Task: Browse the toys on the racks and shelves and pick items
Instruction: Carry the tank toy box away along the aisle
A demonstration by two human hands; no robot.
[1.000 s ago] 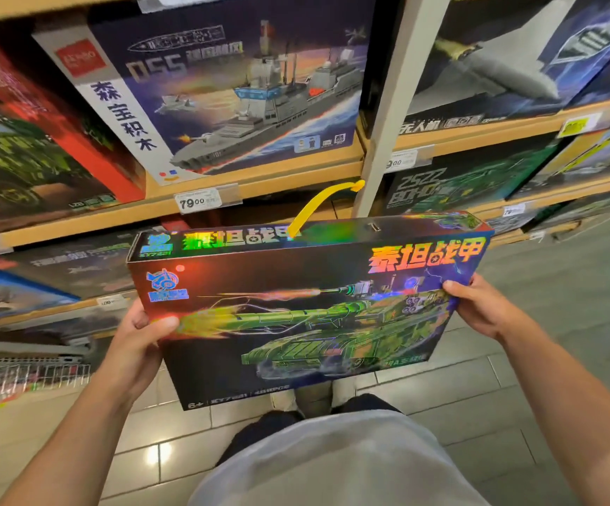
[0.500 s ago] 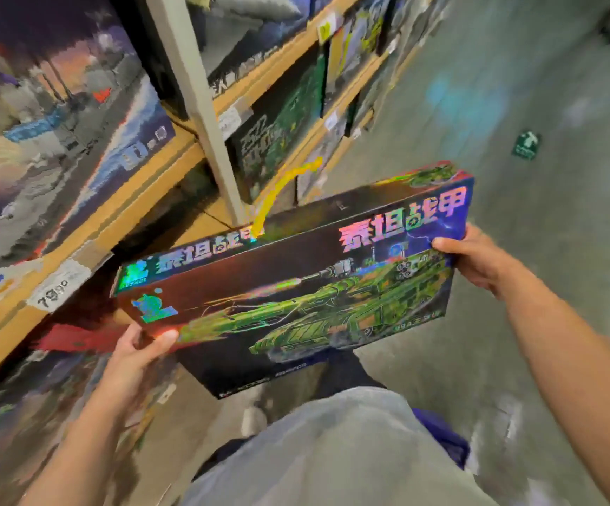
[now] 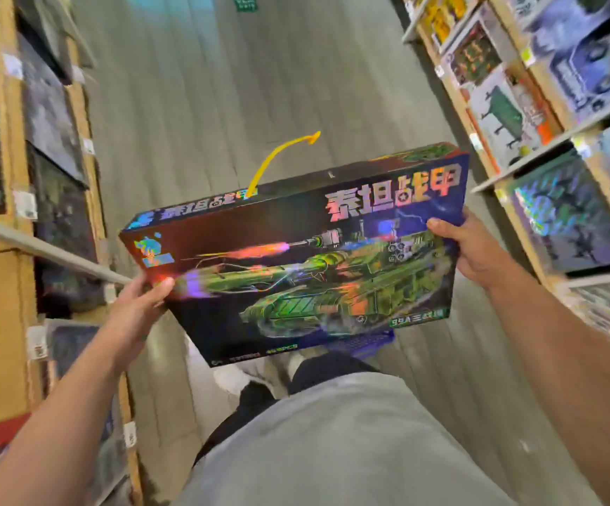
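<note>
- Tank toy box (image 3: 296, 264) held over aisle floor (image 3: 194, 96), yellow handle (image 3: 278, 158) sticking up
- left hand (image 3: 135, 308) fingers grip left edge
- right hand (image 3: 475, 246) fingers grip right edge

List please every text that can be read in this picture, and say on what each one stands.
"泰坦战甲": front of the tank box, upper right, glyphs distorted.
"泰坦战甲": the box's top edge, smaller.
"99A": start of the green label on the box, rest unclear.
Small print at the box's bottom: blurred.
Shelf price tags, green floor sign: unreadable.
</note>
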